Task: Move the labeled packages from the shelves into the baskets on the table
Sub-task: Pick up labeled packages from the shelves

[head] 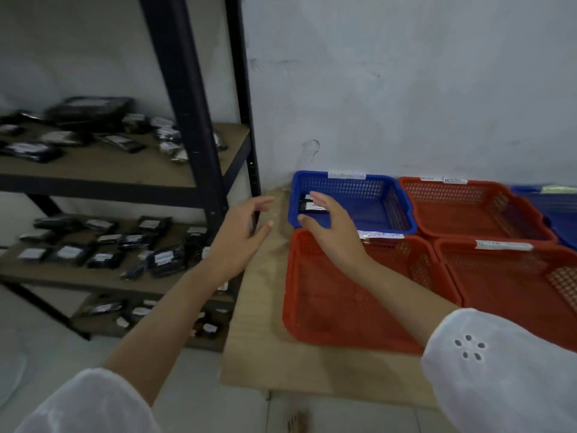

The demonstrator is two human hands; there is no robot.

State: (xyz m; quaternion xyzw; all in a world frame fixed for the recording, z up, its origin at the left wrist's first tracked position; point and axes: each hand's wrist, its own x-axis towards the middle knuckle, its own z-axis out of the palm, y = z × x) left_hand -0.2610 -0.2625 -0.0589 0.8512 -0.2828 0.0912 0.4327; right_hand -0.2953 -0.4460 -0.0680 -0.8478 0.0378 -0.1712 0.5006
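Observation:
A dark labeled package lies in the left end of the blue basket at the back of the table. My right hand hovers just in front of it over the basket's near rim, fingers spread and holding nothing. My left hand is open above the table's left edge, beside the shelf post, also holding nothing. Several dark labeled packages lie on the middle shelf, more packages on the upper shelf and others on the bottom shelf.
A black metal shelf post stands just left of the wooden table. A red basket sits nearest me, two more red baskets to the right, and another blue basket at the far right. The wall is close behind.

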